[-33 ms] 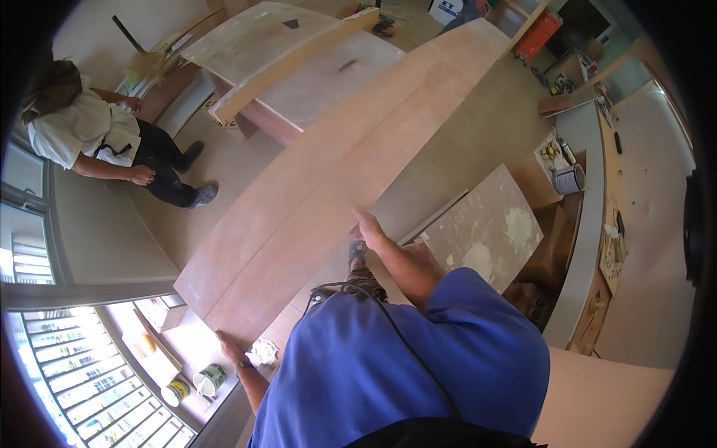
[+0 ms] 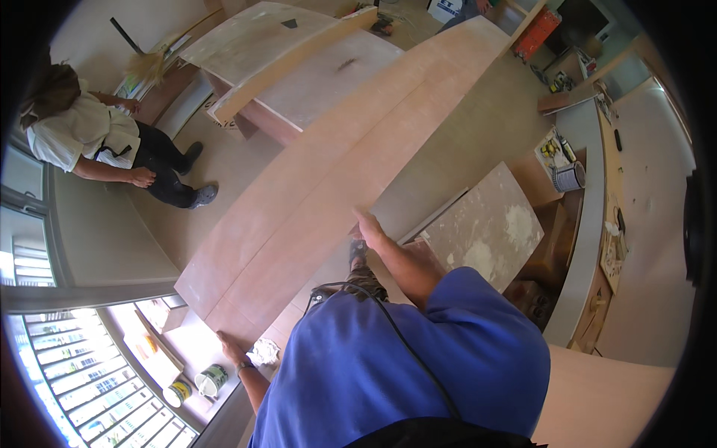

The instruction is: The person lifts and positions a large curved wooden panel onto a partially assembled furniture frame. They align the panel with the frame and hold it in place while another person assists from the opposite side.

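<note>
A long reddish-brown wooden panel with a lengthwise seam stretches from near left to far right in front of me. My right hand grips its near long edge, thumb on top and the other fingers hidden underneath. Farther left, my left hand holds the same panel by its near-left end, with its fingers partly hidden by the board. At the far end, a second person is partly visible beside the panel; whether they hold it cannot be made out.
A person in a white shirt stands at left. Behind the panel are dusty boards. A stained board lies right of me, beside a long counter with a paint can. Tins stand by the barred window.
</note>
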Action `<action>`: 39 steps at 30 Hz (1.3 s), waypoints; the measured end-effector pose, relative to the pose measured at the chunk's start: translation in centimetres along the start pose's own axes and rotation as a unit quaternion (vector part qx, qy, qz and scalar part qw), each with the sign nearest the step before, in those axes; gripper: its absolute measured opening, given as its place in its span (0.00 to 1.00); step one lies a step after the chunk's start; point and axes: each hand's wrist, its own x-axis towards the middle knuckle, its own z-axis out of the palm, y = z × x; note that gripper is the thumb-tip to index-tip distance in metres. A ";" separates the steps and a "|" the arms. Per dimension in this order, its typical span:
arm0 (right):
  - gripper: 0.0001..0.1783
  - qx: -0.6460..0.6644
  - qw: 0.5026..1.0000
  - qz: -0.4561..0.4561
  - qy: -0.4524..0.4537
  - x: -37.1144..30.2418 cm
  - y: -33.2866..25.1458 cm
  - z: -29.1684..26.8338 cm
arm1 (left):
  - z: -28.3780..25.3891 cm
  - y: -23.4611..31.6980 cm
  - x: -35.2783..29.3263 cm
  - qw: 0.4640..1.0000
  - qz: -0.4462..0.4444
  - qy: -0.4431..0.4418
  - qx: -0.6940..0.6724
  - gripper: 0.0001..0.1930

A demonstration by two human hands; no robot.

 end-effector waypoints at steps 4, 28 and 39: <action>0.25 -0.011 0.999 0.033 -0.035 0.6 0.4 -0.7 | 0.3 0.5 -0.3 1.000 -0.008 0.001 0.003 0.33; 0.24 -0.027 0.999 0.030 -0.004 0.2 -0.2 0.0 | -0.4 -1.0 1.0 1.000 -0.007 0.003 0.013 0.36; 0.25 -0.017 1.000 0.022 -0.003 -0.1 -0.4 0.3 | -0.2 -0.3 0.4 1.000 0.014 0.004 0.013 0.34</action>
